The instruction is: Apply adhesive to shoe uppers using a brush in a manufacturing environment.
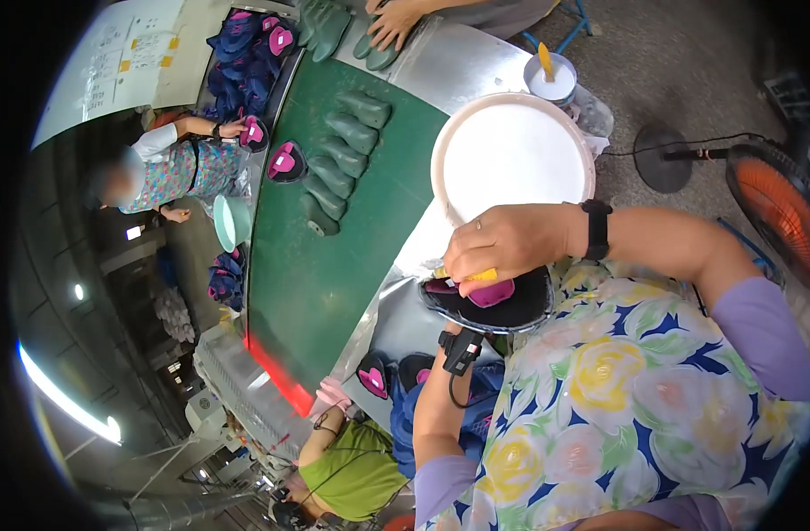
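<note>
My right hand [493, 246], fingers closed in a pinch, grips a yellow-handled brush [485, 275] over the inside of a dark shoe upper [531, 299] with a pink lining. From below, my left hand [455, 328] supports that upper; most of its fingers are hidden behind it. Just beyond my right hand stands a wide basin [438, 159] holding white liquid. Beside my left forearm lie more dark blue and pink uppers [372, 376].
A green conveyor belt [334, 283] carries several green shoe lasts [336, 177] and one upper [286, 163]. A small pot [554, 90] with a yellow brush stands behind the basin. A fan [781, 212] is at right. Co-workers' hands [394, 22] are at the far end and left.
</note>
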